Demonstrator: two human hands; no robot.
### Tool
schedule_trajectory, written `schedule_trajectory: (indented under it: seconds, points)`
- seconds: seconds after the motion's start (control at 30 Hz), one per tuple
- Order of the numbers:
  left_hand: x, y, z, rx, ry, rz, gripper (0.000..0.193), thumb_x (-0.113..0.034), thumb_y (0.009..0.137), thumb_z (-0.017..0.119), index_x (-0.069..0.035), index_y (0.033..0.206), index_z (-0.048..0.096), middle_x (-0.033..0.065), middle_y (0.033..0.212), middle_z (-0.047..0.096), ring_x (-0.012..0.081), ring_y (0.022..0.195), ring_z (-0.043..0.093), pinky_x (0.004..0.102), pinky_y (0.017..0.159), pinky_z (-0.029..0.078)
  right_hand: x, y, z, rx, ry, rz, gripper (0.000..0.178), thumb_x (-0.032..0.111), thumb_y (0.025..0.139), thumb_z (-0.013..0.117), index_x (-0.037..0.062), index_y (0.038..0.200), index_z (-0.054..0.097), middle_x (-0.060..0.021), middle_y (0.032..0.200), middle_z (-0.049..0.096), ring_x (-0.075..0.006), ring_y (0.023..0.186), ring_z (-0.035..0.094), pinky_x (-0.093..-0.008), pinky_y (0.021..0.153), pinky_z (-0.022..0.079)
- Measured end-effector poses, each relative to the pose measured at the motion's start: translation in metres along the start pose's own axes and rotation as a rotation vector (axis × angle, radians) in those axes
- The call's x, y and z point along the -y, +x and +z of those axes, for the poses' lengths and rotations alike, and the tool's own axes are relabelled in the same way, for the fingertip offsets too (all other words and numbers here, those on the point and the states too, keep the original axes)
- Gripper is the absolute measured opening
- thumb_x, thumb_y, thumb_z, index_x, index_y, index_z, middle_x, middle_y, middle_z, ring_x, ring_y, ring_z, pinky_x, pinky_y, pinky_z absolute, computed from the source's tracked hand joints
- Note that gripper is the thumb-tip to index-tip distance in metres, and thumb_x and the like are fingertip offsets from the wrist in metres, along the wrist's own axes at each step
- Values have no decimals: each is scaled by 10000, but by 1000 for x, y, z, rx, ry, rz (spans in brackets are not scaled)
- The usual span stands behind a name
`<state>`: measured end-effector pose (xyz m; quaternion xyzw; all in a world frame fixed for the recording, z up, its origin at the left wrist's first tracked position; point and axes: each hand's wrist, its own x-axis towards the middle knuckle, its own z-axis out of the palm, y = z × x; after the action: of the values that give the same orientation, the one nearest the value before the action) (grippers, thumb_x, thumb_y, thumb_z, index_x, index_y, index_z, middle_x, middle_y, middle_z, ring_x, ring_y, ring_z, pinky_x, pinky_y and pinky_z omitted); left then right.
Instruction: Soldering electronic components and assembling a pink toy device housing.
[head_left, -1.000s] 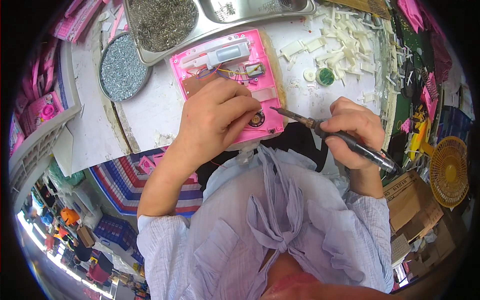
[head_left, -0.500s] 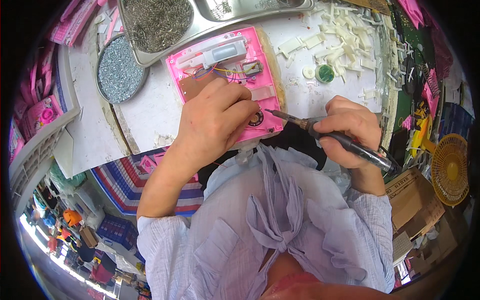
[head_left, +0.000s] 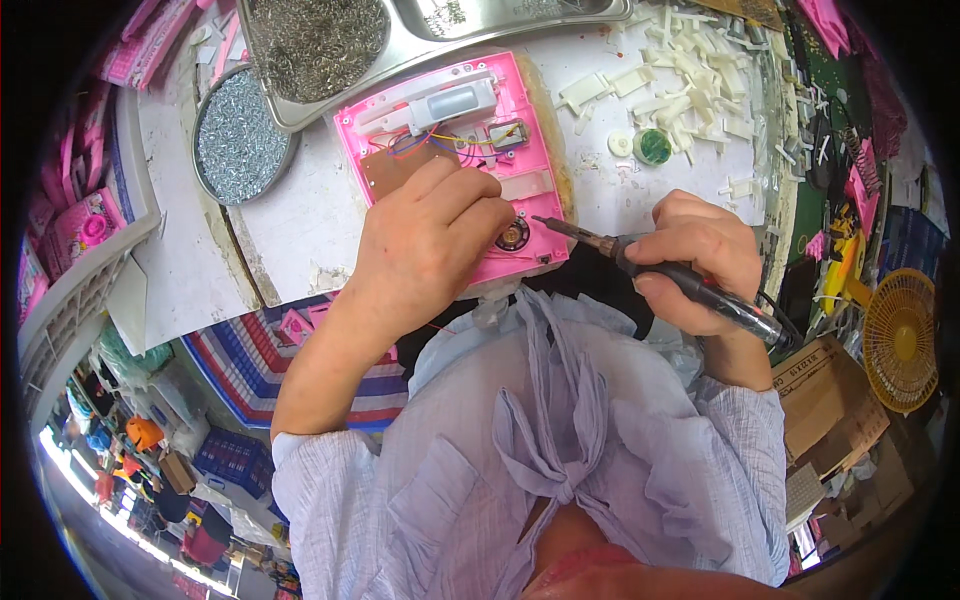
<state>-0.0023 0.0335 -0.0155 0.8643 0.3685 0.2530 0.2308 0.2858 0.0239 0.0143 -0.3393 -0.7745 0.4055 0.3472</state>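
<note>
A pink plastic housing [head_left: 512, 92] lies open on the table in front of me. Inside it are a brown board [head_left: 384, 174], coloured wires, a white part with a grey window [head_left: 460, 103], a small metal component [head_left: 508, 135] and a round black speaker [head_left: 514, 236]. My left hand [head_left: 425, 235] rests over the housing's lower left, fingers closed beside the speaker; whatever they pinch is hidden. In my right hand [head_left: 705, 250] is a soldering iron [head_left: 715, 298], gripped by its black handle. Its tip points left, just above and right of the speaker.
A round dish of small screws [head_left: 243, 140] stands left. Behind the housing is a metal tray [head_left: 420, 45] holding springs. White plastic pieces [head_left: 690, 90] lie heaped at the back right, near a green roll [head_left: 653, 147]. A yellow fan [head_left: 903, 340] stands far right.
My left fingers have drawn back slightly, so more of the speaker shows. The soldering iron has hardly moved.
</note>
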Motion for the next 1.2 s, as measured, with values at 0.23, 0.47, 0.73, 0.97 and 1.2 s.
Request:
schedule_trajectory:
  seconds: [0.23, 0.47, 0.73, 0.97, 1.2]
  points:
    - [-3, 1, 2, -42, -15, -30, 249, -17, 745, 801, -60, 968, 700, 72, 943, 662, 283, 801, 619, 383, 679, 516, 1, 1, -1, 3, -4, -5, 236, 147, 788, 785, -12, 939, 697, -83, 632, 549, -253, 564, 503, -382, 576, 425]
    - [-4, 2, 1, -27, -26, -27, 230, -13, 741, 808, -62, 948, 721, 65, 921, 664, 272, 800, 621, 374, 679, 513, 1, 2, 1, 12, 3, 3, 221, 140, 782, 782, 0, 934, 703, -83, 636, 558, -257, 560, 506, -382, 584, 430]
    - [-8, 2, 1, -21, -20, -72, 243, 17, 737, 789, -48, 952, 698, 86, 1027, 655, 287, 915, 668, 385, 745, 547, 0, 1, -1, 27, -7, 19, 228, 154, 791, 789, 1, 935, 702, -80, 627, 539, -256, 556, 498, -383, 592, 434]
    - [-6, -1, 5, -49, 7, -66, 179, -58, 765, 744, -49, 932, 680, 85, 1058, 647, 274, 899, 650, 382, 736, 546, 2, 2, -1, 9, -13, 17, 228, 161, 798, 786, -3, 933, 704, -81, 629, 539, -257, 561, 499, -381, 588, 430]
    - [-9, -1, 2, -2, 16, -96, 234, -3, 759, 788, -50, 969, 695, 105, 1089, 651, 298, 946, 669, 391, 769, 561, 0, 1, -1, -6, -1, 7, 238, 166, 799, 789, -9, 937, 705, -83, 634, 546, -255, 569, 504, -377, 575, 417]
